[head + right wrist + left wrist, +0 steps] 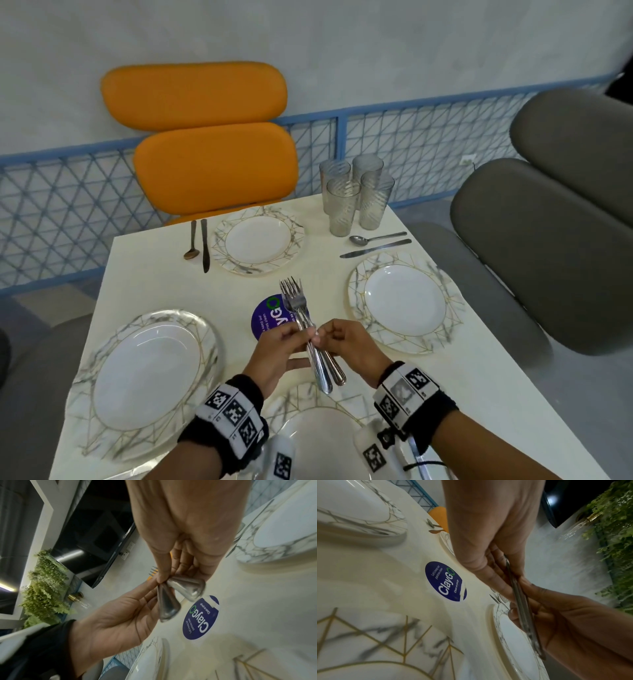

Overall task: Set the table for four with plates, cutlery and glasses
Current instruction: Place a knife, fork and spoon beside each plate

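Observation:
Above the middle of the table (161, 274), both hands hold a bundle of steel forks (297, 303) with the tines pointing away. My left hand (291, 337) pinches the fork necks from the left and my right hand (334, 334) pinches them from the right. The wrist views show the fork handles (519, 601) (187, 588) fanning apart between the fingers. Marbled plates lie at the far side (257, 240), the right (404, 301), the left (147, 373) and the near edge (318, 435). A spoon (191, 251) and knife (205, 250) lie beside the far plate. Another spoon (373, 238) and knife (375, 249) lie beside the right plate.
Several ribbed glasses (356, 195) stand clustered at the table's far right corner. A round blue sticker (265, 317) marks the table centre under the forks. An orange chair (212, 161) stands at the far side and a grey chair (548, 240) at the right.

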Motion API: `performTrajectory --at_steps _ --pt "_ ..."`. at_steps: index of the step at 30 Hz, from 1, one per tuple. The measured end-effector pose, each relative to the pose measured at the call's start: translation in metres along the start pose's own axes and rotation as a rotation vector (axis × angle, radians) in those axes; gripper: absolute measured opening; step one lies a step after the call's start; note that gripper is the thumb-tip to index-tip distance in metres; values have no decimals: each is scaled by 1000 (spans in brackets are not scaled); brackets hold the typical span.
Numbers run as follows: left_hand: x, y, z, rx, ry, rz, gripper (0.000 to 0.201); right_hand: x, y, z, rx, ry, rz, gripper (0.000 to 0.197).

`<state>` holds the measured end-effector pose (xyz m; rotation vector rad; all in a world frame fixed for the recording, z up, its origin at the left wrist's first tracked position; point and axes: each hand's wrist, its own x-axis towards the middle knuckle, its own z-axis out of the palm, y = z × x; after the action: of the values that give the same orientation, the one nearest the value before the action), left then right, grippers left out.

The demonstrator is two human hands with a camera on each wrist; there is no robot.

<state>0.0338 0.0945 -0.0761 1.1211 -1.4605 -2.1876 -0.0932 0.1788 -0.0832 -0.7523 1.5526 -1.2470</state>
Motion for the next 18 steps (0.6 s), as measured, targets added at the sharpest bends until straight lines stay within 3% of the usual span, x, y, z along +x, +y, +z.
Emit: performTrajectory --at_steps 4,8,11,15,18 --pt "-1 4 -6 -1 74 38 19 7 -9 0 -38 -43 -4 9" --pt "5 17 -29 93 185 30 15 47 -15 -20 -287 16 -38 18" --pt "9 32 -53 204 253 43 16 87 -21 -36 -652 -7 -76 24" --pt "18 57 -80 343 365 102 18 129 -30 -42 -1332 -107 -204 28" --pt "30 75 -97 392 420 148 23 155 -33 -43 -1637 -216 -284 29"
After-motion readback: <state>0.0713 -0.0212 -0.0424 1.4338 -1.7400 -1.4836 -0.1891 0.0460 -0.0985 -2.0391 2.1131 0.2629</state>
